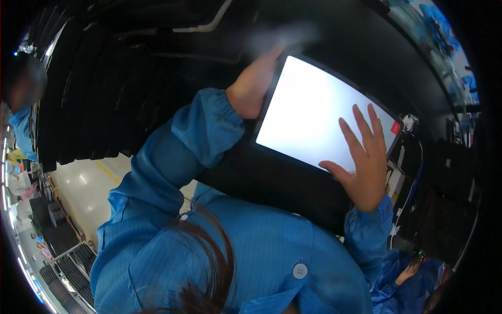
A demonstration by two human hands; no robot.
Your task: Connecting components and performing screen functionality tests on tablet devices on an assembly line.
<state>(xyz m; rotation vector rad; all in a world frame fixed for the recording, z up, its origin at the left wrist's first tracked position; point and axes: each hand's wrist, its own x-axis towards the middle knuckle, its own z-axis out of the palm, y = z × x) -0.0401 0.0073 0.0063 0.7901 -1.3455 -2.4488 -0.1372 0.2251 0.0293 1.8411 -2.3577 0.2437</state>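
Observation:
A flat rectangular display panel (306,115) glows plain white inside a thin dark frame and lies tilted in front of me. A small red label (395,127) marks its right corner. Around the panel's left edge is my left hand (256,86), gripping it, with the fingertips partly hidden at the far corner. Over the right part of the lit face my right hand (366,159) is spread, fingers apart and thumb out to the left. Whether its fingertips touch the surface or hover just above, I cannot tell.
Stacked black trays (89,94) rise at the left. White and blue cables (418,172) run beside the panel on the right. Another person's hand (408,272) and blue sleeve are at lower right; another person is at far left. A dark work surface (334,36) lies beyond.

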